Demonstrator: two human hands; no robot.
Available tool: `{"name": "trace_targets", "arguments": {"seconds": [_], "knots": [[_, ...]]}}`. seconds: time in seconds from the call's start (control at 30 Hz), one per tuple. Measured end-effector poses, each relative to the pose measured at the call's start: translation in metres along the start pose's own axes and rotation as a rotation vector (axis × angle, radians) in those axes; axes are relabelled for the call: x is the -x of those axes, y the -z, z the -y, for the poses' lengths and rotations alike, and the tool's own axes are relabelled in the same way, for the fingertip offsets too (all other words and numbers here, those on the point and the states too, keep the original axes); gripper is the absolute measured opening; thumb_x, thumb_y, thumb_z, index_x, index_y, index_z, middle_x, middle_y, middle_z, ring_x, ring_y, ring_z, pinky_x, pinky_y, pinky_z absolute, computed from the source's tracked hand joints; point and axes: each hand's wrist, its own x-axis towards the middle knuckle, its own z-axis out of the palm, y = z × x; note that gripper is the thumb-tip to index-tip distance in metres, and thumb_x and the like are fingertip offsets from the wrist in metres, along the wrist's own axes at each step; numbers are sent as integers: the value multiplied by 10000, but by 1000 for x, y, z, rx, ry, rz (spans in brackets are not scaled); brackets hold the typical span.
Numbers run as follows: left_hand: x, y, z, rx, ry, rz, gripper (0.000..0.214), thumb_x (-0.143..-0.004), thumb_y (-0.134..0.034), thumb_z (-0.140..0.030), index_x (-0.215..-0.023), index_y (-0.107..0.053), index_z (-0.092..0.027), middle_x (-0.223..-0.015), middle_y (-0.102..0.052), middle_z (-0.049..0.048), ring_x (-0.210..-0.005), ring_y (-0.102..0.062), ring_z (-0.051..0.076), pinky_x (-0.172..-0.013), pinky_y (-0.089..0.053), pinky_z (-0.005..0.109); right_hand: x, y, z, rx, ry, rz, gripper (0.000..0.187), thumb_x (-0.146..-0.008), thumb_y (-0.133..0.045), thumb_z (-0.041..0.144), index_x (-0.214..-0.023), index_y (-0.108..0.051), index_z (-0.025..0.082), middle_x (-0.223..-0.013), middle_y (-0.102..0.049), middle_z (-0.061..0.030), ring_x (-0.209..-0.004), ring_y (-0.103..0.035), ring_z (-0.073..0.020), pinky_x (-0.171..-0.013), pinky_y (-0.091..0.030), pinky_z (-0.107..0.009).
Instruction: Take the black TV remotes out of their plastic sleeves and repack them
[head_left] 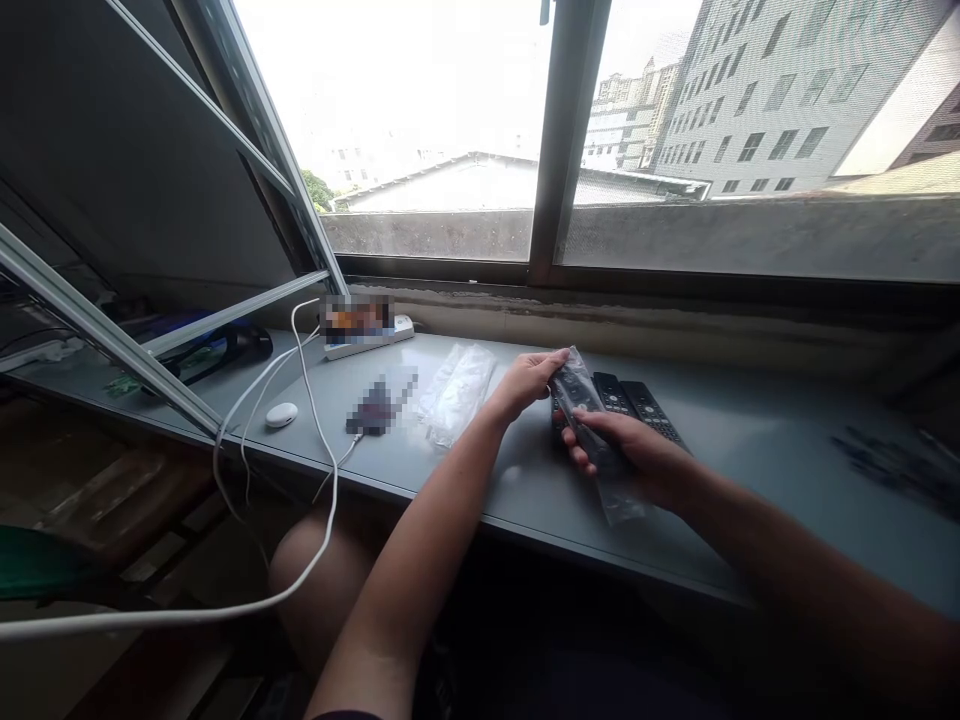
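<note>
A black remote control in a clear plastic bag (576,378) is held above the table, slanting down toward me. My left hand (527,383) pinches the bag at its far end. Wrapped round the middle of the bagged remote is my right hand (626,440), thumb on top and fingers beneath. The loose end of the bag hangs below that hand. Just behind it, black remote controls (651,408) lie side by side on the table, partly hidden by my right hand. To the left of my left forearm lies a pile of clear plastic bags (459,385).
The grey table (757,440) runs along the window. A white power strip (367,338), a round white object (281,415) and a blurred-out device on a cable (377,405) lie at left. White cables (330,500) loop over the front edge. A metal frame (247,310) slants across the left.
</note>
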Motion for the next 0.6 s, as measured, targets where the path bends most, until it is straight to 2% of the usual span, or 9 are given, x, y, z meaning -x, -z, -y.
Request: {"name": "trace_targets", "arguments": {"seconds": [0.07,0.17,0.23,0.33,0.47,0.6], "knots": [[0,3,0,-28,-32,7,594,-873,-795,-758,-843,-757,-166,-629,-508,-17,-543,-387,90,-536,-251,258,0,1,0,-8,13,15,139,-1120,-650,241,-1127,-759,154,-888,-748,-58,-628,-673,-134,-533,-609,-208],[2,5,-1,-62,34,51,645,-883,-758,-805,-742,-675,-181,-609,-519,2,-530,-412,99,-519,-219,272,1,1,-1,-19,30,22,136,-1115,-666,245,-1146,-765,157,-884,-744,-53,-627,-672,-136,-532,-606,-208],[4,5,-3,-75,111,98,642,-880,-758,-803,-736,-651,-186,-633,-573,25,-549,-486,117,-528,-269,270,1,1,-1,-22,38,16,140,-1112,-667,238,-1158,-768,152,-881,-746,-55,-626,-674,-137,-529,-604,-210],[6,4,-5,-49,181,112,585,-885,-766,-751,-827,-715,-172,-697,-650,46,-579,-551,132,-570,-373,271,2,0,0,-6,38,-13,148,-1103,-669,228,-1145,-774,134,-896,-762,-74,-634,-689,-143,-536,-616,-217],[5,4,-8,-23,110,75,555,-885,-783,-699,-924,-801,-146,-746,-684,54,-553,-497,103,-566,-358,263,2,-1,2,20,33,-29,160,-1097,-692,277,-1127,-779,147,-979,-797,-105,-683,-725,-161,-584,-658,-231],[3,5,-8,-26,44,14,590,-884,-786,-731,-915,-795,-142,-693,-636,28,-545,-488,93,-544,-317,247,1,1,1,-5,51,15,140,-1090,-699,258,-1139,-778,153,-964,-779,-88,-664,-702,-149,-556,-636,-212]]}}
